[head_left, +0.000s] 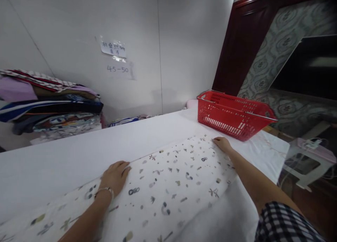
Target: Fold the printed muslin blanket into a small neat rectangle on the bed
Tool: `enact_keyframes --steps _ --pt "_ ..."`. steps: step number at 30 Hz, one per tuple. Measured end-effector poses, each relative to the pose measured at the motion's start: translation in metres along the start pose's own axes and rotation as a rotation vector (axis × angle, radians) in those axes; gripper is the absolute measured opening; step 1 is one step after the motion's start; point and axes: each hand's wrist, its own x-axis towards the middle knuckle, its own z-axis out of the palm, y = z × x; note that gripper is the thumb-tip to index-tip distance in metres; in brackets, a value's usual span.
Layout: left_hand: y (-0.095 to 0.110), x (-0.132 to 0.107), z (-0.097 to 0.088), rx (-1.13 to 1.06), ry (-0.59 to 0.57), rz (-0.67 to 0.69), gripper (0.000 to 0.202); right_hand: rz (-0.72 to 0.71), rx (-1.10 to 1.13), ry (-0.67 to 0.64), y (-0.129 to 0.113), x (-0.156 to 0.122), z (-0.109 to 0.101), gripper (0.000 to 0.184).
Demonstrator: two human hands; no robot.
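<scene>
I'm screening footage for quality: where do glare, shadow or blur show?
Head view: glare atop the white wall, a pale reflection on the dark screen; head view: faint wall shadow left of the red basket; head view: the stool looks soft, the printed cloth clearer.

The printed cloth (168, 189) is looking matt, thin and lightly creased, while the table cover (147, 136) is appearing smooth. The basket (223, 112) is showing slightly shiny, perforated plastic, its handle (260, 116) gleaming like metal. The wall (184, 41) is reflecting softly from a smooth finish. The door (244, 34) is shining like varnished wood; the screen (310, 68) is looking glossy, the sleeve (284, 222) matt cloth.
</scene>
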Motion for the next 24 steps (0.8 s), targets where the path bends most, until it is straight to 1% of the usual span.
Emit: enact_keyframes --steps 5,7,10,12,18,21,24 --pt "0.001 0.0 -0.002 -0.01 -0.02 -0.017 0.044 0.005 -0.06 0.004 -0.015 -0.001 0.003 0.021" --pt "0.001 -0.001 -0.003 -0.01 -0.023 -0.024 0.044 0.016 -0.089 0.006 -0.018 -0.003 0.003 0.022" --pt "0.001 -0.001 -0.003 -0.011 -0.017 -0.028 0.043 0.037 -0.13 -0.002 -0.019 -0.007 0.001 0.024" --pt "0.0 -0.001 -0.002 -0.018 -0.016 -0.029 0.043 0.04 -0.153 -0.002 -0.018 -0.01 0.0 0.023" --pt "-0.003 0.0 0.001 -0.019 -0.011 -0.02 0.043 -0.034 -0.198 0.017 -0.017 -0.014 -0.001 0.024" --pt "-0.004 0.001 0.002 -0.015 -0.001 -0.015 0.042 -0.056 -0.206 -0.012 -0.02 -0.012 0.001 0.024" --pt "-0.005 0.001 0.003 -0.011 -0.007 -0.01 0.044 -0.042 -0.215 -0.041 -0.024 -0.01 0.001 0.021"
